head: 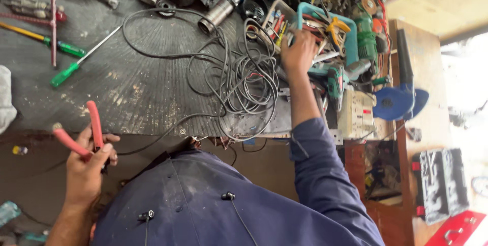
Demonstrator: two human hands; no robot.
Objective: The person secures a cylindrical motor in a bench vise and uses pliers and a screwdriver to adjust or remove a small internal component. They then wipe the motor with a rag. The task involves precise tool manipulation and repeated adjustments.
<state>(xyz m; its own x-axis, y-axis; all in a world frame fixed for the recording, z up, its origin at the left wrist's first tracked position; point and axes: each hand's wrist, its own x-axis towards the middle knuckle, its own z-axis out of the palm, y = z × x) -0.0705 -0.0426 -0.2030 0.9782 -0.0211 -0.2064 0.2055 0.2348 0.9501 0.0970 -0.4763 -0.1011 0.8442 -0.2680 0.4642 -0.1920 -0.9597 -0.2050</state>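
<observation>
My left hand (89,167) is at the lower left, in front of the bench edge, closed around red-handled pliers (94,121) whose handles are spread apart. A thin black wire runs from that hand up to a tangled coil of black cable (239,78) on the black ribbed mat (142,88). My right hand (299,50) reaches across the coil into a teal tool tray (352,32) crammed with small tools. Its fingers curl among them. What they grip, if anything, is hidden.
Two green-handled screwdrivers (66,73) lie at the left of the mat. A metal cylinder (216,12) and machine parts sit at the back. A green drill (335,81), a white power strip (356,114) and a blue blower (399,101) crowd the right.
</observation>
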